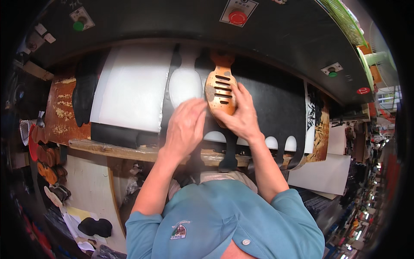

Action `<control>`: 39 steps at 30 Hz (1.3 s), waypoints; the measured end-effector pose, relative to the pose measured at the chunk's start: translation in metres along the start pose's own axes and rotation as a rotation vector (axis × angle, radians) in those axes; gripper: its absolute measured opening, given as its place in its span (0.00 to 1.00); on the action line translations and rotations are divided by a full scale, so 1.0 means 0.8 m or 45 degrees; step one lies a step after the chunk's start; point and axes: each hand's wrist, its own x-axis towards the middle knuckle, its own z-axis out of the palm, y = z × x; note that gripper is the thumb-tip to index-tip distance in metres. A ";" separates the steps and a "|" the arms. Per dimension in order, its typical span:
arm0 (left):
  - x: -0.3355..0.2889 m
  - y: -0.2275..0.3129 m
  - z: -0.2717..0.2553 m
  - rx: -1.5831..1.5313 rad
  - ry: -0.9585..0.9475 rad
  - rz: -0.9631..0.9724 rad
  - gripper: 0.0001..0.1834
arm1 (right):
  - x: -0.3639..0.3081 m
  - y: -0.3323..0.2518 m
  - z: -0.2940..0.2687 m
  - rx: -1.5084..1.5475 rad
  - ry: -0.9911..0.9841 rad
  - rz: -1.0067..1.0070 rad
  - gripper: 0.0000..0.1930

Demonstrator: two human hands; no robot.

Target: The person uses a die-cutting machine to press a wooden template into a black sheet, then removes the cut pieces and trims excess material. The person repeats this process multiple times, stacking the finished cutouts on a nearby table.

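Observation:
My right hand (241, 113) grips an orange sole-shaped cutting die (222, 92) with several dark slots and worn patches on its face. The thumb lies at its lower end and the fingers along its right edge. The die rests on a black sheet (276, 103). Just left of it, my left hand (186, 126) is slightly blurred, holding nothing visible, its fingers stretched out and bent a little toward the die. Beyond those fingers, a sole-shaped gap (185, 84) in the black sheet shows white beneath.
White sheets (131, 86) lie to the left on the bench, beside a stack of black pieces (84, 90). Across the far side runs a dark machine beam with a red button (237, 17) and green buttons (78, 26). A wooden edge (112, 149) borders the bench nearest me.

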 end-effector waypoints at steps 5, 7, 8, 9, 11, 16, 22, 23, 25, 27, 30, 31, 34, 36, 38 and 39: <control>-0.042 -0.002 0.013 0.224 -0.055 0.010 0.20 | -0.026 -0.041 0.033 -0.178 -0.070 0.020 0.49; -0.063 0.001 0.010 0.214 -0.099 -0.011 0.22 | -0.045 -0.042 0.027 -0.139 -0.086 0.042 0.48; -0.071 0.004 0.010 0.216 -0.106 -0.011 0.21 | -0.052 -0.039 0.018 0.013 -0.094 0.082 0.48; -0.079 0.008 0.009 0.220 -0.113 -0.011 0.21 | -0.058 -0.034 0.006 0.166 -0.101 0.122 0.49; -0.083 0.012 0.006 0.241 -0.137 -0.003 0.20 | -0.059 -0.019 -0.024 0.635 -0.107 0.240 0.51; -0.083 0.053 0.002 -0.046 -0.055 -0.056 0.26 | -0.080 -0.005 -0.061 1.574 -0.054 0.484 0.50; -0.076 0.100 0.037 -0.695 -0.311 -0.219 0.28 | -0.093 -0.017 -0.045 1.510 0.002 0.452 0.51; -0.076 0.099 0.042 -0.756 -0.299 -0.223 0.27 | -0.093 -0.018 -0.046 1.542 0.002 0.457 0.51; -0.081 0.089 0.040 -0.851 -0.362 -0.484 0.23 | -0.095 -0.017 -0.052 1.584 0.014 0.462 0.51; -0.087 0.072 0.026 -0.922 -0.289 -0.685 0.18 | -0.096 -0.016 -0.056 1.630 0.012 0.491 0.52; -0.092 0.036 -0.022 -1.026 -0.022 -0.902 0.13 | -0.098 -0.011 -0.053 1.522 0.013 0.494 0.54; -0.094 0.019 -0.046 -0.932 0.050 -0.968 0.13 | -0.098 -0.009 -0.052 1.508 0.038 0.516 0.55; -0.102 -0.032 -0.110 -0.723 0.289 -0.954 0.13 | -0.098 -0.006 -0.048 1.514 0.073 0.503 0.58; -0.111 -0.068 -0.143 -0.450 0.426 -0.957 0.14 | -0.100 -0.009 -0.048 1.477 0.057 0.478 0.59; -0.121 -0.106 -0.183 -0.331 0.530 -1.016 0.14 | -0.101 -0.013 -0.050 1.442 0.055 0.471 0.59; -0.122 -0.127 -0.200 -0.210 0.610 -0.999 0.15 | -0.100 -0.015 -0.051 1.455 0.034 0.468 0.59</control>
